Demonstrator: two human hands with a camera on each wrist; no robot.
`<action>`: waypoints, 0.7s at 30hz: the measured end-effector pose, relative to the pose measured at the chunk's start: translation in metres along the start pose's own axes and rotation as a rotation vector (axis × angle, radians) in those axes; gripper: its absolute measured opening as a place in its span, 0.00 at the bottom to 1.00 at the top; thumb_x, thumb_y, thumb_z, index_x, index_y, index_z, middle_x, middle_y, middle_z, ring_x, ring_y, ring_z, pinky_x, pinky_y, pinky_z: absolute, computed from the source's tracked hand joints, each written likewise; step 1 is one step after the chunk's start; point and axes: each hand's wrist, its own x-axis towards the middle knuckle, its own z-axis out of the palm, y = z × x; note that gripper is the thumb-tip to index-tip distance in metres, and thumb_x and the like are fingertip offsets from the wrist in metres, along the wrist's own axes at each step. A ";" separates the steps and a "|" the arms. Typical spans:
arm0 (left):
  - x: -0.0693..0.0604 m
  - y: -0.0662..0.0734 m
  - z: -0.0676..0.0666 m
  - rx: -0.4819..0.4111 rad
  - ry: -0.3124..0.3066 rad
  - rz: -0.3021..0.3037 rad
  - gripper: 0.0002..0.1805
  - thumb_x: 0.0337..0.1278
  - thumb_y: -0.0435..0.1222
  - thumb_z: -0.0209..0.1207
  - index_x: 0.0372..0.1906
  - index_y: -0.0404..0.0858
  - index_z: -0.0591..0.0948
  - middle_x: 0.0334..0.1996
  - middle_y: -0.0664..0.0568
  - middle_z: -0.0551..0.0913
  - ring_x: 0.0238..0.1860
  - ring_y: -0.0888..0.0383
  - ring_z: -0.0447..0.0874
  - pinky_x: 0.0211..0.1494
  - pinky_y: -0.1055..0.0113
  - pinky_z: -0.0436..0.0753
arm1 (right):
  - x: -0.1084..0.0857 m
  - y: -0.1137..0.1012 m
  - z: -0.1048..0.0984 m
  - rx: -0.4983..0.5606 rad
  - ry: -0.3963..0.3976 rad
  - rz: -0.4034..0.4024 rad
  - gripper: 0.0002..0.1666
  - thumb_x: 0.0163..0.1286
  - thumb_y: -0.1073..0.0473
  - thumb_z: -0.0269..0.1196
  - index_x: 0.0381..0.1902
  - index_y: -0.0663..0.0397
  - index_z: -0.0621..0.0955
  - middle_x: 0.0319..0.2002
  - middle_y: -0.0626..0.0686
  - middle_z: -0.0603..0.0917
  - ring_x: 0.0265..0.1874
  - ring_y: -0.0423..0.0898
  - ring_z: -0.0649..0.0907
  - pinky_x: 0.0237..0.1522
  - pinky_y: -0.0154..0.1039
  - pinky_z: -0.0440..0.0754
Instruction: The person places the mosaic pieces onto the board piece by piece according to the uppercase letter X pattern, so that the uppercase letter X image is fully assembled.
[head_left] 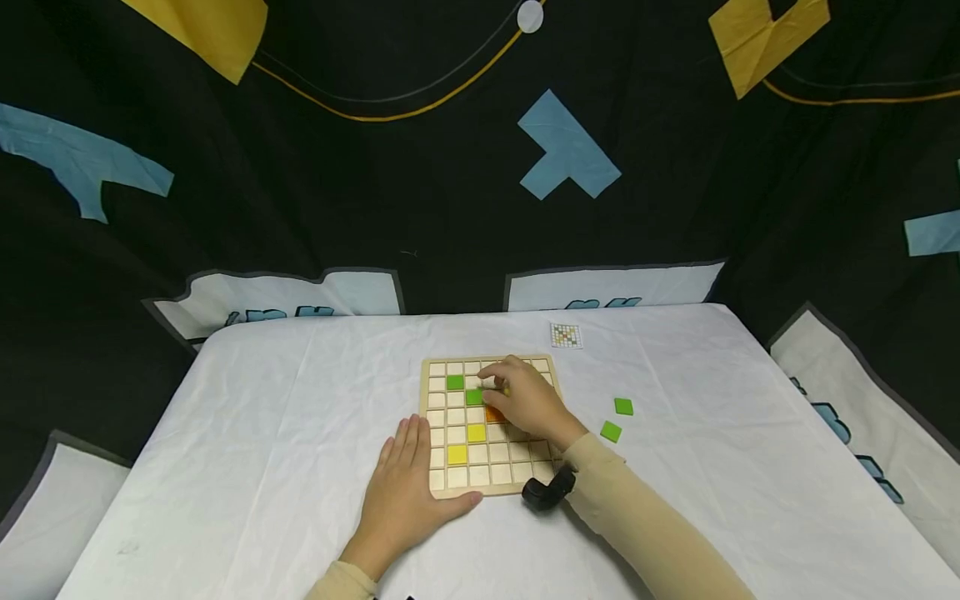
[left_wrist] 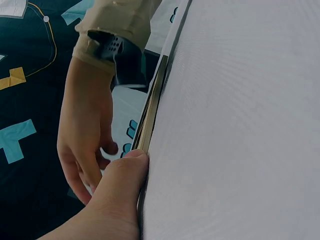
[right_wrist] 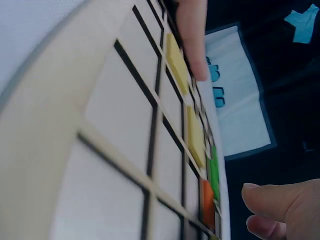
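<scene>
A wooden grid board (head_left: 500, 475) lies on the table with colored square tiles in some cells. My left hand (head_left: 401, 483) rests at its left front corner, fingers straight along the left side and thumb at the front edge. Over the upper middle of the board is my right hand (head_left: 528, 400), thumb and forefinger apart with no tile visible between them. Close to its thumb sits a green tile (head_left: 474, 397); another green tile (head_left: 455, 382) lies up and to the left. The right hand partly covers an orange tile (head_left: 494, 415). Two yellow tiles, one nearer (head_left: 457, 454) and one farther (head_left: 476, 432), run diagonally toward it.
Right of the board, two loose green tiles, one farther (head_left: 623, 406) and one nearer (head_left: 611, 431), lie on the white tablecloth (head_left: 750, 467). Behind the board is a small printed grid card (head_left: 566, 336). A dark patterned curtain (head_left: 450, 208) hangs behind the table.
</scene>
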 end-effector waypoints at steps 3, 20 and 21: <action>0.000 0.000 0.000 0.001 0.003 0.001 0.72 0.39 0.80 0.54 0.76 0.27 0.53 0.78 0.36 0.51 0.80 0.41 0.47 0.80 0.46 0.53 | -0.006 0.004 -0.010 0.009 -0.001 0.020 0.18 0.70 0.54 0.65 0.57 0.46 0.83 0.43 0.49 0.82 0.38 0.43 0.77 0.41 0.40 0.77; 0.000 0.000 0.001 -0.007 0.003 0.003 0.72 0.39 0.79 0.55 0.77 0.28 0.51 0.79 0.37 0.50 0.80 0.42 0.46 0.81 0.46 0.51 | -0.061 0.078 -0.083 -0.017 0.050 0.189 0.22 0.69 0.55 0.66 0.59 0.53 0.80 0.41 0.53 0.79 0.24 0.44 0.71 0.25 0.36 0.71; 0.000 0.000 0.001 -0.007 0.003 0.003 0.72 0.39 0.79 0.54 0.77 0.28 0.51 0.79 0.37 0.50 0.80 0.42 0.46 0.81 0.46 0.52 | -0.064 0.083 -0.086 -0.027 0.052 0.203 0.22 0.69 0.55 0.66 0.59 0.53 0.80 0.41 0.53 0.79 0.24 0.44 0.71 0.25 0.36 0.71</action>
